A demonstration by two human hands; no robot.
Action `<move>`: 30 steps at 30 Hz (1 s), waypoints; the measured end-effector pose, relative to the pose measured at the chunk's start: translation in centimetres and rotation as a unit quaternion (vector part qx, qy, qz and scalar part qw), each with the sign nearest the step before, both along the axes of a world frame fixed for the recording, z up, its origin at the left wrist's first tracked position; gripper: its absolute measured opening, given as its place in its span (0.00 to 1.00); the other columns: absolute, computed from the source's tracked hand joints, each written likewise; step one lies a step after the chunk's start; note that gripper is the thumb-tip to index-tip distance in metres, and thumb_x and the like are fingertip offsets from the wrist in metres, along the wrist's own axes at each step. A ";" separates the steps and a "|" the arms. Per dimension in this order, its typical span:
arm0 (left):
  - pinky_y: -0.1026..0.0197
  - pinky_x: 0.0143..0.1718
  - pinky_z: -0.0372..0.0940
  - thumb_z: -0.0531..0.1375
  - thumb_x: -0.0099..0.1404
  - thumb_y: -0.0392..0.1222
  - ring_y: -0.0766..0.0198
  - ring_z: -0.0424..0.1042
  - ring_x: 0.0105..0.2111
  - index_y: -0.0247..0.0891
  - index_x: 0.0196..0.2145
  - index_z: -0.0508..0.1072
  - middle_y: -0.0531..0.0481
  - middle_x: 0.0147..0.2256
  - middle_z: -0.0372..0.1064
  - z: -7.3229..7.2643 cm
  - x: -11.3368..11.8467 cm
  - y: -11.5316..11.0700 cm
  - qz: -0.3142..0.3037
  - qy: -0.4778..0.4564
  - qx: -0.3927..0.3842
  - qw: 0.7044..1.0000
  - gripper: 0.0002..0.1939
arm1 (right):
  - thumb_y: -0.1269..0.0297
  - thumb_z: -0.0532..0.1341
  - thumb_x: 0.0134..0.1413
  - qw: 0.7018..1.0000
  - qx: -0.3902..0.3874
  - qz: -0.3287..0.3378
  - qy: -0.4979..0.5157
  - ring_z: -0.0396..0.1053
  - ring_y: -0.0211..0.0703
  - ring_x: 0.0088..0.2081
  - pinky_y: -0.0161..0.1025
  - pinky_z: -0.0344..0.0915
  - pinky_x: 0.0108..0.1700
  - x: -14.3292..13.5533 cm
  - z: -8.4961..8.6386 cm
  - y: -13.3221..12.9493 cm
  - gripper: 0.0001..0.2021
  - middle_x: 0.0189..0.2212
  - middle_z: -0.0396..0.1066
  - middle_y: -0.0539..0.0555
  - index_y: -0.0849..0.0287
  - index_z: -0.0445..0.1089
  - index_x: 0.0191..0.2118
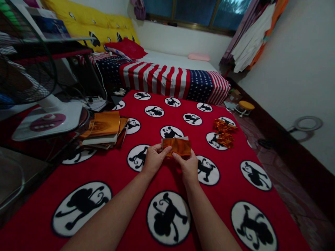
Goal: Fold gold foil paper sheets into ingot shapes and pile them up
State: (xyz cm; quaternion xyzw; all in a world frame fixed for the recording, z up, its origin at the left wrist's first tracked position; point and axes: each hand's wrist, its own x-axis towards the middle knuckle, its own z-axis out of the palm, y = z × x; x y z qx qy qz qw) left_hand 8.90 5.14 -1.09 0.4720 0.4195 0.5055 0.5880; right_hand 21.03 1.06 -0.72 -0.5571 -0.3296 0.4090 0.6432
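Observation:
Both hands grip one folded sheet of shiny orange foil paper (180, 146) above the red blanket (167, 177). A pale strip shows along its top edge. My left hand (155, 158) pinches the left end, thumb on the front face. Holding the lower right part is my right hand (188, 166), its thumb also on the front. The fingers behind the paper are mostly hidden. To the left lies a stack of orange and pale foil sheets (106, 125). On the right, folded or crumpled orange foil pieces (224, 134) rest on the blanket.
An electric fan (49, 120) stands at the left beside a table with cables. Beyond the blanket is a bed draped with a striped, starred cover (162, 78). A yellow-topped stool (246, 105) sits on the floor at right, near the wall (295, 62).

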 end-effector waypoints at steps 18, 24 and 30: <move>0.64 0.32 0.69 0.66 0.54 0.51 0.60 0.76 0.32 0.32 0.37 0.78 0.46 0.35 0.79 -0.3 -0.7 0.7 -0.004 0.012 0.030 0.999 0.19 | 0.54 0.72 0.36 0.997 -0.036 0.038 0.050 0.68 0.37 0.24 0.35 0.69 0.28 0.7 0.3 -0.1 0.20 0.26 0.73 0.49 0.61 0.73 0.35; 0.64 0.31 0.70 0.72 0.46 0.47 0.60 0.76 0.31 0.31 0.38 0.75 0.45 0.35 0.78 0.1 -0.7 0.6 -0.049 -0.008 -0.008 0.999 0.24 | 0.54 0.72 0.35 0.997 -0.036 0.028 0.056 0.69 0.36 0.24 0.34 0.69 0.27 0.8 0.1 -0.1 0.21 0.27 0.73 0.50 0.63 0.73 0.35; 0.66 0.26 0.70 0.71 0.46 0.47 0.65 0.75 0.25 0.30 0.39 0.74 0.47 0.30 0.78 0.5 -0.8 0.5 -0.061 -0.022 -0.056 0.996 0.24 | 0.54 0.72 0.35 0.997 -0.041 0.028 0.055 0.68 0.34 0.22 0.32 0.68 0.26 0.7 0.2 -0.1 0.21 0.25 0.73 0.50 0.64 0.73 0.34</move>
